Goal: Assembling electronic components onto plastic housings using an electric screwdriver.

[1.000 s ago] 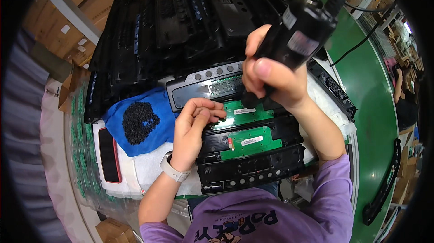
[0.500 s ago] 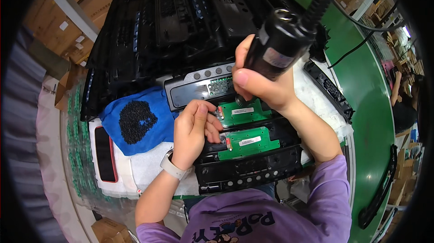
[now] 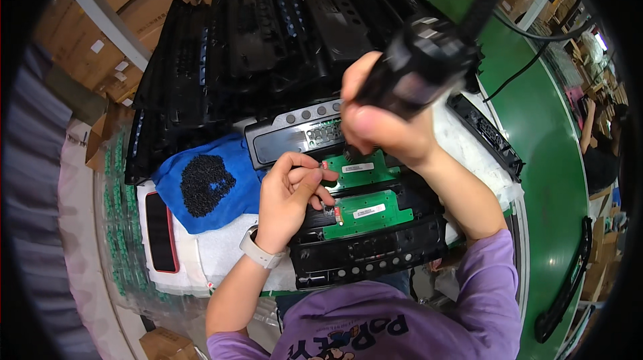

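My right hand (image 3: pixel 392 129) is wrapped round a black electric screwdriver (image 3: pixel 418 65), blurred by motion, its cable rising from the top. The tool's tip points down at the upper green circuit board (image 3: pixel 368 170), which has a white label and sits in a black plastic housing. At that board's left end is my left hand (image 3: pixel 291 189), thumb and fingers bent together near the small parts there; what they pinch, if anything, is too small to make out. A second green board (image 3: pixel 375 212) lies nearer me, beside another black panel (image 3: pixel 368 253) with a row of round buttons.
Left of my hand, a blue cloth (image 3: pixel 175 179) carries a heap of small black screws (image 3: pixel 201 192). A red-edged phone (image 3: pixel 161 233) lies farther left. Black housings (image 3: pixel 261 45) are stacked at the back; another black strip (image 3: pixel 485 129) lies at right. Cardboard boxes (image 3: pixel 134 12) stand behind.
The screwdriver's tip has shifted slightly left along the upper board. My left thumb and fingers have drawn closer together. The whole view has moved a little.
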### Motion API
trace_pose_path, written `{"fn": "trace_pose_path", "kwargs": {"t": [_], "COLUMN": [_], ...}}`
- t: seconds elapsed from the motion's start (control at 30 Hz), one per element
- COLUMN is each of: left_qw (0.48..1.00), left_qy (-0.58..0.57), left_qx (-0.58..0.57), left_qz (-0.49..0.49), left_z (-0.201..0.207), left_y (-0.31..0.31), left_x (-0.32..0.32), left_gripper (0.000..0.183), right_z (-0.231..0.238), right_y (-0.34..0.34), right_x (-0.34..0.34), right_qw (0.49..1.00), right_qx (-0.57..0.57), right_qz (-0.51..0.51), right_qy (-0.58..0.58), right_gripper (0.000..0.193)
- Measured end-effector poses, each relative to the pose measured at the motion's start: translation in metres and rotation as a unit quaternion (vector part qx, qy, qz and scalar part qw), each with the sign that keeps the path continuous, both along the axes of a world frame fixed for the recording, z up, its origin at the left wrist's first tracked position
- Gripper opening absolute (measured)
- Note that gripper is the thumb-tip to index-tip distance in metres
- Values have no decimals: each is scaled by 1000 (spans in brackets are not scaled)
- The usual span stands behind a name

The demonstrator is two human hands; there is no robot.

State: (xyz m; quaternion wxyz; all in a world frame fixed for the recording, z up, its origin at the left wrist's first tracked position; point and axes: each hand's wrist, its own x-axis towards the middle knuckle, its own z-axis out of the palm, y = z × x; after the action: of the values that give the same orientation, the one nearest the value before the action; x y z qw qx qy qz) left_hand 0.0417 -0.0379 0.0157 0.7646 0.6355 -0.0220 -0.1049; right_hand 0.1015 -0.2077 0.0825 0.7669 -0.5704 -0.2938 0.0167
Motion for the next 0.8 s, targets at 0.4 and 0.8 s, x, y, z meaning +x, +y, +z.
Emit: {"fn": "trace_pose_path", "kwargs": {"t": [0.4,0.8], "left_qw": [1000,997], "left_qy": [-30,-3], "left_qx": [2,-54], "left_qz": [-5,-51], "left_z": [3,-2], "left_y": [7,12], "left_x": [0,0], "left_gripper": [8,11], "right_z": [10,12], "right_y": [-8,-1], "right_x": [-1,-7], "right_qw": [965,956], "right_qx": [255,286], "right_qz": [57,24], "right_qy": [-8,67], "right_gripper": [35,25]}}
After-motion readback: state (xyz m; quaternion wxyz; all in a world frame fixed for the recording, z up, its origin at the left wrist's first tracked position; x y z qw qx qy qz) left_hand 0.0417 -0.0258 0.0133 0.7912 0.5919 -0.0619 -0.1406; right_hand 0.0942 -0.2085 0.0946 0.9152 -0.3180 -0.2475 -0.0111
